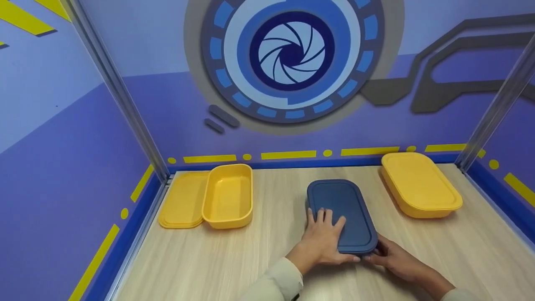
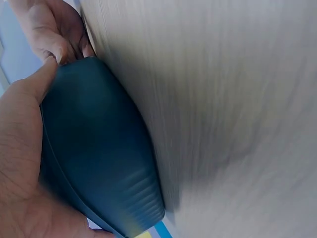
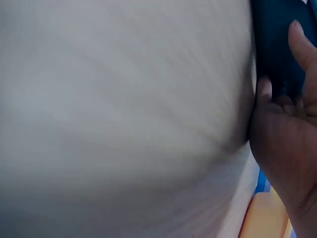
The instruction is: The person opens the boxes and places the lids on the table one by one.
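Note:
A dark blue food container (image 1: 340,200) with its lid on sits on the wooden table, in front of me. My left hand (image 1: 324,240) lies spread over the lid's left side, its thumb stretched along the near edge. At the near right corner, my right hand (image 1: 395,255) grips the container with curled fingers, the thumb on the near end. In the left wrist view, the container's ribbed side wall (image 2: 136,198) faces the camera, with the right hand (image 2: 54,34) at its far end. The right wrist view shows the right hand (image 3: 285,134) close against the blue wall (image 3: 280,44).
On the left stands an uncovered yellow container (image 1: 228,196), with a yellow lid (image 1: 184,200) lying beside it. A lidded yellow container (image 1: 422,184) stands at the back right. Printed panels (image 1: 292,142) border the table (image 1: 276,234) at the back and sides.

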`<action>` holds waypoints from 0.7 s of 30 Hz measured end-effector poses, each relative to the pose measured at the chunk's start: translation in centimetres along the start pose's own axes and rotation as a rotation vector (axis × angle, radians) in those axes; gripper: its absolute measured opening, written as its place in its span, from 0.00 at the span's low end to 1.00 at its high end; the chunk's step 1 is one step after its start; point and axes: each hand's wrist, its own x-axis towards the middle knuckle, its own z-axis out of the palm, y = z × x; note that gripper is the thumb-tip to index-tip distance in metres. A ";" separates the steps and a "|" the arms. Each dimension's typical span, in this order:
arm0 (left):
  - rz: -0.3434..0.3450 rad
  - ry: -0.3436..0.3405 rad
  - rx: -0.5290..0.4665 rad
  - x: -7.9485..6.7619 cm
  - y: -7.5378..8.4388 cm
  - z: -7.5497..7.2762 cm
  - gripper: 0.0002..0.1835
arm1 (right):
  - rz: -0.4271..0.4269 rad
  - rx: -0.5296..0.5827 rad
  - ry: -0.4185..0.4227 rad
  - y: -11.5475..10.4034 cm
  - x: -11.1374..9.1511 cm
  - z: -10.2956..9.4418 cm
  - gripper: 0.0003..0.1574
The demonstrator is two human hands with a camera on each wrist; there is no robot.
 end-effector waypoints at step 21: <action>-0.010 0.014 0.030 1.0 0.6 0.3 0.60 | 0.002 0.030 0.033 0.1 0.0 0.0 0.62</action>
